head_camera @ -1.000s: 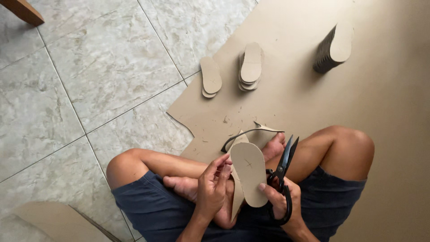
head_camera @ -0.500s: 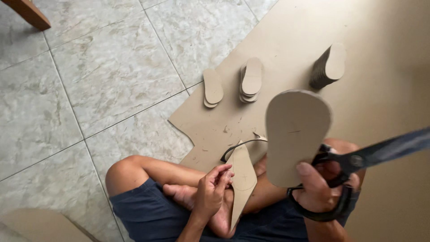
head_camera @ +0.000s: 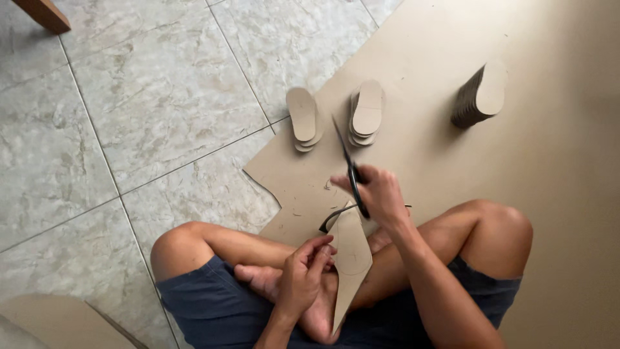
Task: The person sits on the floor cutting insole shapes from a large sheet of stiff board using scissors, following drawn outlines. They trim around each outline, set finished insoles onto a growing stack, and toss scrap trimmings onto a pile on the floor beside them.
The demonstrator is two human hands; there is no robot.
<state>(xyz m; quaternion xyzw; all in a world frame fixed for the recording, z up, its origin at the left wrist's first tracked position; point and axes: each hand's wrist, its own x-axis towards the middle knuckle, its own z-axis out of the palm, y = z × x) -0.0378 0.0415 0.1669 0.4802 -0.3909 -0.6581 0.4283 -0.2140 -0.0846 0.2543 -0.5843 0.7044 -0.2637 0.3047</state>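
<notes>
Right hand [head_camera: 378, 194] clenched on black scissors [head_camera: 349, 169]; left hand [head_camera: 303, 278] pinching matte pointed cardboard offcut [head_camera: 352, 258], lower tip hidden.

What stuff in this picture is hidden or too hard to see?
Head view:
- Scissors: handles hidden inside the right hand.
- Cardboard scrap: its left edge is covered by the left hand.
- Tall sole stack: layers too small to count.
- Wooden leg: cut off by the top edge.

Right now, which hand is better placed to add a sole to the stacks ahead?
The right hand. It is stretched forward with the scissors over the cardboard sheet, closest to the sole stacks. The left hand sits back at the lap, holding the cardboard offcut.
</notes>
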